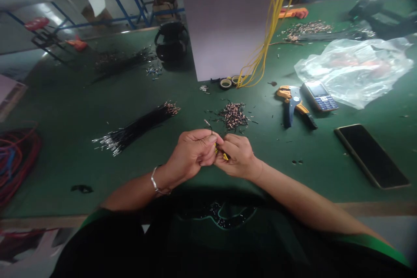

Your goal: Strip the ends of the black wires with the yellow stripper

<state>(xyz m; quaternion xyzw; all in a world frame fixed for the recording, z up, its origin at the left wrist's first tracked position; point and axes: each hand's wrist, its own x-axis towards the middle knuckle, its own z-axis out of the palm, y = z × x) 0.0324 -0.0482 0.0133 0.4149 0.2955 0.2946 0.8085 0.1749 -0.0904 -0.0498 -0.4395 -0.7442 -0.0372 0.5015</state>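
Note:
My left hand [198,152] is closed in a pinch on a short black wire [209,127], whose pale tip sticks up past the fingers. Pressed against it, my right hand [237,155] is curled round a small yellow and black thing [225,156], mostly hidden by the fingers, so its kind does not show. Just beyond the hands lies a pile of short wire offcuts [233,116] with copper-coloured ends. A bundle of black wires [140,126] rests to the left, silvery ends toward me and copper ends away.
Wire strippers [295,104], a keypad phone [319,95] and a smartphone [371,155] lie on the right. Behind them is a clear plastic bag [355,69]. A pale upright panel [231,21] with yellow wires [270,30] stands ahead, tape rolls [226,83] at its foot. Coiled red cable [19,160] sits far left.

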